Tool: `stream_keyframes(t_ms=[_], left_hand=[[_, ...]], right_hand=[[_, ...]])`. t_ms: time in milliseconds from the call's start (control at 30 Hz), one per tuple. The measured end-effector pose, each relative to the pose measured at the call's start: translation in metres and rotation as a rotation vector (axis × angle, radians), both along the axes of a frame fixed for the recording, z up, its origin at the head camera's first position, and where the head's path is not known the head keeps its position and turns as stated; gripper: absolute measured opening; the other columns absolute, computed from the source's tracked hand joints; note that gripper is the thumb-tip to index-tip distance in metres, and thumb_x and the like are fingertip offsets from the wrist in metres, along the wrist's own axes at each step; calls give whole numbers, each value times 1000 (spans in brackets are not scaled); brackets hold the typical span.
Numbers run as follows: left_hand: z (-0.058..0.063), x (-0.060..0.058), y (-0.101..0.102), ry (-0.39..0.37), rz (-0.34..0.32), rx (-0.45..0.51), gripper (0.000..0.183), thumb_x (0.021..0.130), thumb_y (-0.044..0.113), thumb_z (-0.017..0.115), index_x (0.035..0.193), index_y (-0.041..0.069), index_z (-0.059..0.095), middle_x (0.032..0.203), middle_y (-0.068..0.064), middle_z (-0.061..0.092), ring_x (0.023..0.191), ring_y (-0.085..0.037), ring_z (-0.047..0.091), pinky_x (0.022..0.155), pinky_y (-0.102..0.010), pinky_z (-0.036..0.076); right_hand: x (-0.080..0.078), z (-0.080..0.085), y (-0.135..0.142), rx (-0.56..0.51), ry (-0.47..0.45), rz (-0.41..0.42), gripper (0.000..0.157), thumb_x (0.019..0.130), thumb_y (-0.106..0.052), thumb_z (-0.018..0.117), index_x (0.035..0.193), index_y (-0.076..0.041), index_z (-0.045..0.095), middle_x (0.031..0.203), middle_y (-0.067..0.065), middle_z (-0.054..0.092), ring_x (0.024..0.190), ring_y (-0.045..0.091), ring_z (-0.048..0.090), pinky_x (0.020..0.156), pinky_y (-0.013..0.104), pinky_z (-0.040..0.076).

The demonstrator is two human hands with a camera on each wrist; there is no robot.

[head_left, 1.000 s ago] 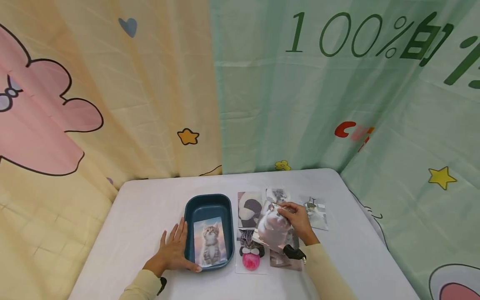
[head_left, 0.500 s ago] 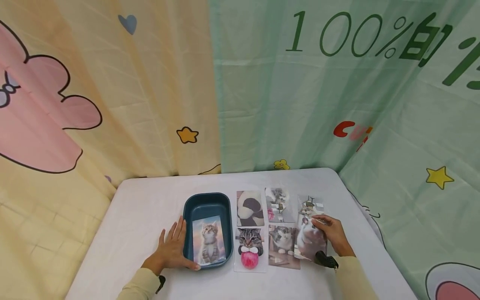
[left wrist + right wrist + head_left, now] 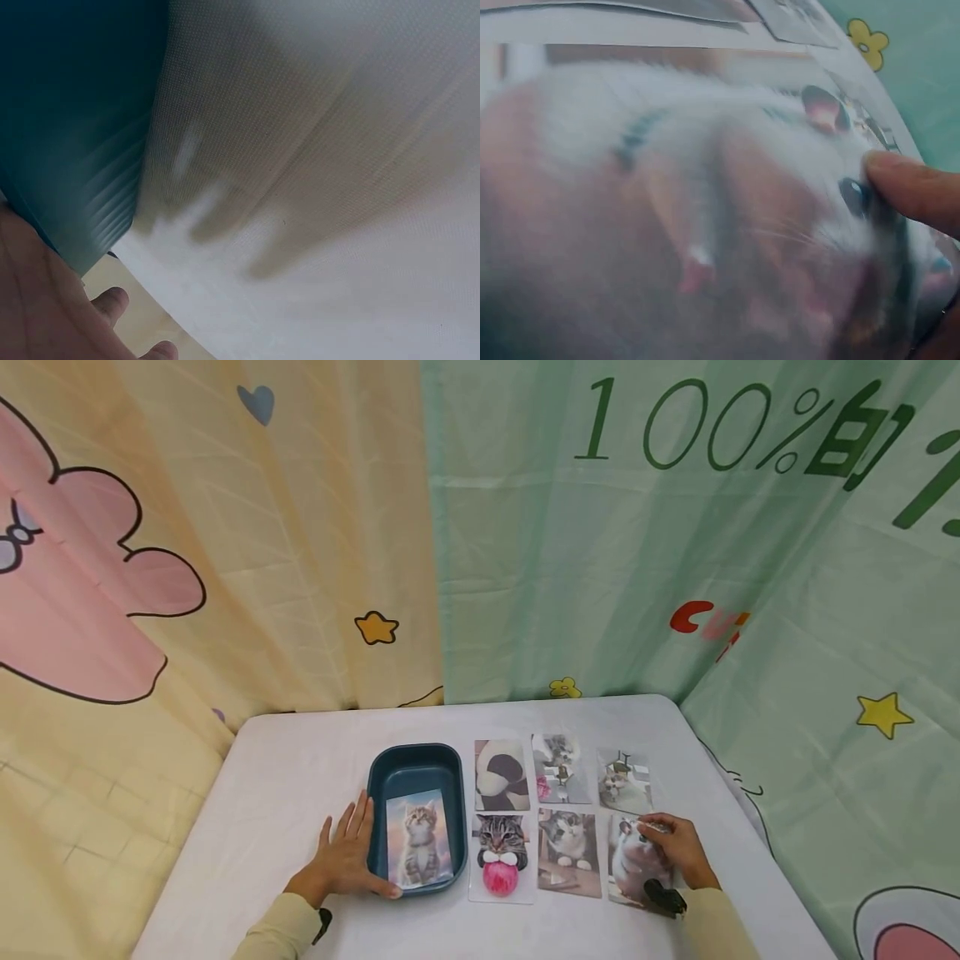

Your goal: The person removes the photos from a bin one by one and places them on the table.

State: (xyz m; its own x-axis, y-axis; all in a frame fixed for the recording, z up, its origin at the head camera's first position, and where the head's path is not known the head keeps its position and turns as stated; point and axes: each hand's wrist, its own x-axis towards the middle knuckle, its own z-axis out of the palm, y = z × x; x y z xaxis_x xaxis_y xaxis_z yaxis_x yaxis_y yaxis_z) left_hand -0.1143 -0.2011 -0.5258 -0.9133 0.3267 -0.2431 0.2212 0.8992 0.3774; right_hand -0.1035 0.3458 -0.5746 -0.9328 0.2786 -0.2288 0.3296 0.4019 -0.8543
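In the head view my right hand (image 3: 686, 850) pinches the top edge of a hamster photo card (image 3: 628, 864), at the front right of the laid-out cards. The right wrist view shows the thumb (image 3: 907, 187) pressed on the hamster picture beside its eye. My left hand (image 3: 341, 860) lies with straight, spread fingers along the left side of a dark teal tray (image 3: 408, 768), thumb at its near corner. Inside the tray is a kitten photo card (image 3: 420, 843). In the left wrist view the tray's ribbed wall (image 3: 112, 187) is next to my palm.
Beside the tray, photo cards lie in two rows on the white table (image 3: 300, 768). In front are a pink-ball cat card (image 3: 501, 856) and a grey-and-white cat card (image 3: 570, 852). Behind are a black-and-white card (image 3: 501, 777) and two cat cards (image 3: 558, 770). Printed curtains (image 3: 525, 568) hang behind.
My right hand has carried the hamster card rightward, off the middle cards and down to the front right, uncovering the cards it overlapped. The left hand and tray stay put.
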Motion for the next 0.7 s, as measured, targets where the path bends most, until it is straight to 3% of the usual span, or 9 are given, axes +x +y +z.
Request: stream_keyframes(t_ms=[100,200,333,500,700], left_hand=[[1,0,0,0,2,-3,152,46,76,79,151,-7,6,159,-25,-4,144,-45,7,109,-67,2],[2,1,0,-5,6,-5,152,46,76,79,151,-7,6,159,-24,-4,144,-45,7,109,-67,1],[1,1,-1,-10,13,5,152,46,76,79,151,-7,6,159,-24,-4,144,-44,6,109,-66,0],[-4,0,-2,10,15,23,152,46,76,79,151,-7,7,159,-24,-2,144,-45,7,109,-66,0],[-1,-2,2,6,14,30,151,47,74,81,151,-6,6,159,-24,-2,144,-44,6,109,-66,0]], right_hand=[[-1,4,-7,127,40,-4,31,89,-15,69,109,8,67,96,13,69,80,20,59,64,29,48],[-2,13,-15,238,101,-33,29,90,-12,66,110,8,66,108,26,64,99,35,60,80,42,51],[-9,26,-34,270,193,-42,28,92,-10,64,114,7,64,121,29,58,115,43,51,94,56,42],[-28,40,-79,216,323,65,23,90,-8,67,109,4,67,109,22,65,104,37,59,91,50,46],[-49,59,-149,130,381,272,19,88,-9,70,105,0,70,96,10,70,90,26,65,83,41,52]])
